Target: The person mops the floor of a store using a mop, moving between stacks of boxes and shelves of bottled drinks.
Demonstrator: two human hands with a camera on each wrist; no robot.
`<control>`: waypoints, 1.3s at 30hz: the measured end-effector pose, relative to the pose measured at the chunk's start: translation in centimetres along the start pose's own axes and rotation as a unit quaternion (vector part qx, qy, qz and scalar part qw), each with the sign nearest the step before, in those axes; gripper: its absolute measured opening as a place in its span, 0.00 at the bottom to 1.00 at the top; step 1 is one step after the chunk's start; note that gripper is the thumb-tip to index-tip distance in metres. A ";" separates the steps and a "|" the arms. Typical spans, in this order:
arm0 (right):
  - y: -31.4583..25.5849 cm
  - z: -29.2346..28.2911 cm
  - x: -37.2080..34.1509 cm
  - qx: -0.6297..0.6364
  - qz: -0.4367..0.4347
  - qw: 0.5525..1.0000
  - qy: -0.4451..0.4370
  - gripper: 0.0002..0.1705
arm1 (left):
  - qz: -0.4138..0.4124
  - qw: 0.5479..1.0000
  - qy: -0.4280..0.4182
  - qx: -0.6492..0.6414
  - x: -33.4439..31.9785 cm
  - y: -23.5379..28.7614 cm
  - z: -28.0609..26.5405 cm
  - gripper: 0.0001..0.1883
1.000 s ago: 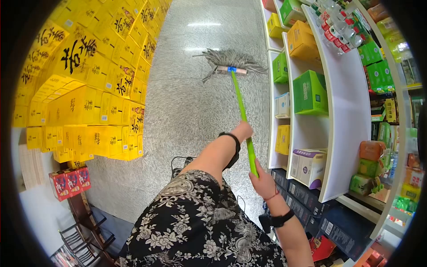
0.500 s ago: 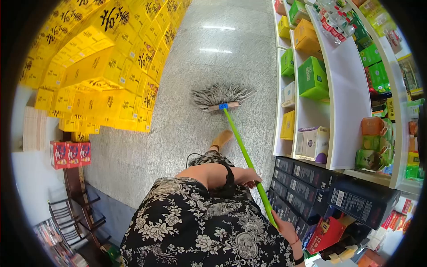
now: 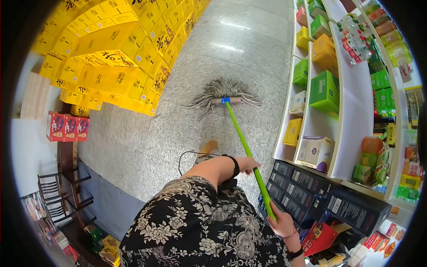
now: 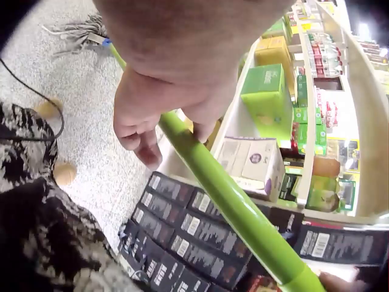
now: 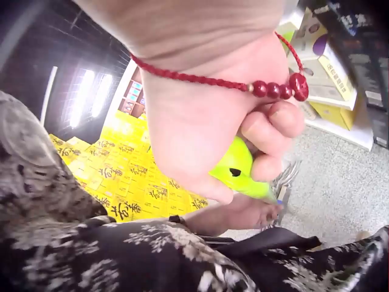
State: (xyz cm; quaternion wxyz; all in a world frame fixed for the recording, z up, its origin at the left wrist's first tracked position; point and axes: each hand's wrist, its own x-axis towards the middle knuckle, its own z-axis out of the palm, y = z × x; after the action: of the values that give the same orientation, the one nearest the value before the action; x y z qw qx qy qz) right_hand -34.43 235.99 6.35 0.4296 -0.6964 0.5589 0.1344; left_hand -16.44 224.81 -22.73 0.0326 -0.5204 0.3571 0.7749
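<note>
A mop with grey string strands [image 3: 224, 86] lies spread on the speckled floor, ahead of the person's feet. Its bright green handle [image 3: 244, 144] slants back toward the body from a blue clamp [image 3: 226, 100]. Partway along the handle, my left hand [image 3: 247, 164] grips it; the left wrist view shows the thumb and fingers [image 4: 146, 152] on either side of the pole. My right hand [image 3: 282, 221] holds the handle near its top end, and in the right wrist view the fingers [image 5: 273, 128] curl around the green end cap [image 5: 234, 164].
Yellow cartons [image 3: 106, 80] are stacked along the left. White shelves [image 3: 344, 115] with boxes and bottles line the right, above dark boxes [image 3: 296, 189] near the right hand. Red boxes [image 3: 66, 127] and a dark chair [image 3: 55, 198] stand at lower left.
The mop head has come back toward the body from farther up the aisle, and its strands now fan out to both sides. Both hands have drawn back with the handle. A foot has come into view.
</note>
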 end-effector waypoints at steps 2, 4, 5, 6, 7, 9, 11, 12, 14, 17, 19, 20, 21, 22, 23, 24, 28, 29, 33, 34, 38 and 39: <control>-1.3 0.2 4.4 0.020 -0.002 1.000 0.000 0.35 | 0.052 0.989 0.132 -0.032 2.3 -0.1 -3.3 0.21; -2.8 0.3 9.6 0.038 -0.010 0.999 0.003 0.35 | 0.076 0.977 0.196 -0.042 1.7 1.6 -8.6 0.19; -3.9 0.4 12.3 0.049 -0.023 0.998 0.030 0.34 | 0.077 0.965 0.247 0.038 1.6 2.6 -11.2 0.18; -4.9 0.4 14.8 0.057 -0.034 0.996 0.054 0.33 | 0.075 0.946 0.293 0.115 2.0 3.3 -13.5 0.17; -5.8 0.4 17.4 0.051 -0.036 0.997 0.052 0.33 | 0.080 0.939 0.303 0.142 2.3 3.6 -16.2 0.16; -7.9 0.6 22.1 0.042 -0.089 0.990 0.100 0.34 | 0.085 0.931 0.312 0.171 2.6 4.5 -21.1 0.16; -10.6 0.3 25.8 0.021 -0.098 0.990 0.095 0.34 | -0.044 0.930 0.356 0.075 1.9 5.7 -25.1 0.17; -11.6 -0.1 27.5 0.000 -0.104 0.990 0.092 0.34 | -0.044 0.929 0.359 0.074 1.3 6.1 -26.8 0.17; -13.3 -1.1 30.1 -0.005 -0.104 0.991 0.083 0.35 | 0.004 0.919 0.394 0.025 0.5 6.3 -29.7 0.17; -14.9 -1.9 32.0 -0.007 -0.096 0.992 0.076 0.35 | 0.000 0.935 0.354 0.007 0.1 6.8 -32.8 0.18; -15.6 -2.2 32.3 0.005 -0.095 0.993 0.069 0.35 | -0.014 0.934 0.357 0.010 -1.1 7.8 -33.2 0.18; -15.6 -2.0 32.3 0.005 -0.094 0.993 0.069 0.35 | -0.023 0.936 0.351 0.016 -1.3 7.9 -33.4 0.17; -15.4 -1.8 32.3 0.004 -0.107 0.991 0.078 0.35 | -0.032 0.937 0.347 0.022 -1.6 8.0 -33.5 0.16; -15.2 -1.6 32.0 0.002 -0.120 0.989 0.088 0.35 | -0.031 0.937 0.348 0.020 -1.9 8.0 -33.3 0.16; -15.1 -1.5 31.4 0.001 -0.121 0.989 0.087 0.35 | -0.032 0.932 0.354 0.067 -1.8 7.7 -33.0 0.15; -15.2 -1.5 30.5 0.002 -0.119 0.990 0.080 0.35 | -0.033 0.926 0.359 0.113 -2.2 7.4 -32.5 0.14; -13.6 -0.4 25.5 -0.020 -0.115 0.991 0.058 0.34 | 0.046 0.949 0.281 0.133 0.4 2.0 -29.3 0.14; -12.8 0.2 23.8 -0.021 -0.117 0.991 0.058 0.34 | 0.047 0.949 0.282 0.132 -1.8 2.2 -27.2 0.14; -9.2 2.1 15.8 0.002 -0.112 0.994 0.013 0.35 | 0.043 0.973 0.226 -0.025 -5.2 -1.1 -18.4 0.15; -8.4 2.4 13.6 0.001 -0.107 0.994 0.001 0.34 | 0.078 0.974 0.202 -0.072 -5.1 -2.6 -16.1 0.16; -5.0 4.3 4.8 -0.009 -0.073 0.997 -0.036 0.34 | 0.042 0.974 0.153 -0.160 -8.4 -5.8 -6.0 0.15; -3.9 5.0 2.6 -0.005 -0.063 0.997 -0.045 0.34 | 0.040 0.975 0.151 -0.161 -9.1 -6.7 -3.7 0.15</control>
State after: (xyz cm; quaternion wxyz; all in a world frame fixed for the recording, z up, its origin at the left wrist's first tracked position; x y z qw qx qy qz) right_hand -28.56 238.00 3.42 0.4582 -0.7259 0.4932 0.1406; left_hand -6.53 230.49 -19.39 -0.1368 -0.6155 0.2493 0.7350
